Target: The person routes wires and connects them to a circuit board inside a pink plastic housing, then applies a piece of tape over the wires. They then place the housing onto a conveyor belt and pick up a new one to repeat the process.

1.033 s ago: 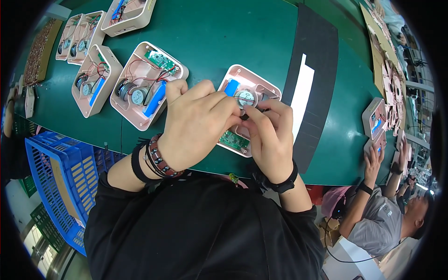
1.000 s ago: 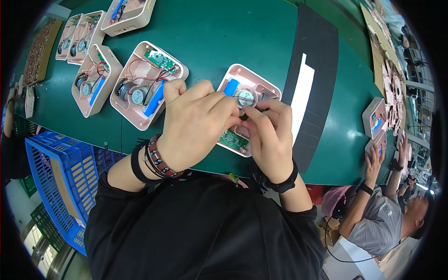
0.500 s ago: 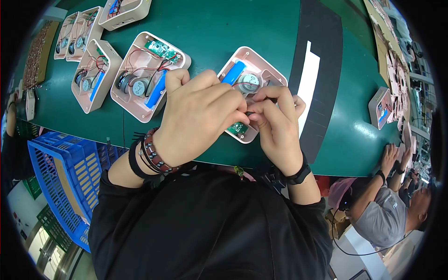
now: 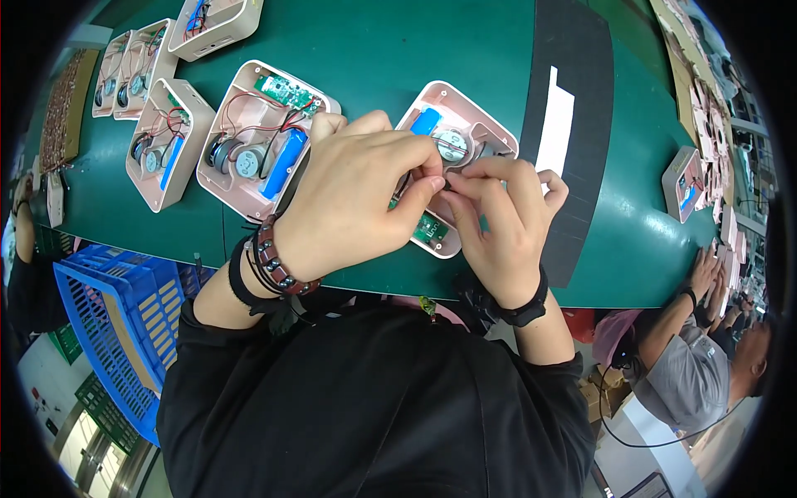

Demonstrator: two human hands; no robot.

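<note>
My left hand (image 4: 361, 199) and my right hand (image 4: 504, 217) meet over an open pale pink plastic housing (image 4: 508, 143). Both are closed in a pinch, fingertips almost touching. A small dark bit shows between them, too small to name. Inside the housing are a blue cylindrical battery (image 4: 426, 121), a round silver motor-like part (image 4: 452, 145), thin wires and a green circuit board (image 4: 429, 228). My left hand hides much of its left side. Left of that hand lies a similar housing (image 4: 241, 189) with a blue battery (image 4: 286, 163), a circuit board (image 4: 285, 91) and red and black wires.
More such housings (image 4: 193, 137) stand at the left on the green table (image 4: 398, 50). A black mat (image 4: 573, 149) carrying a white strip (image 4: 558, 116) lies right of my hands. A blue crate (image 4: 124, 307) stands below the table edge. Another person (image 4: 689, 373) works at the far right.
My pinching fingertips have risen slightly toward the far side of the housing. My left hand covers more of its battery. The view has shifted a little.
</note>
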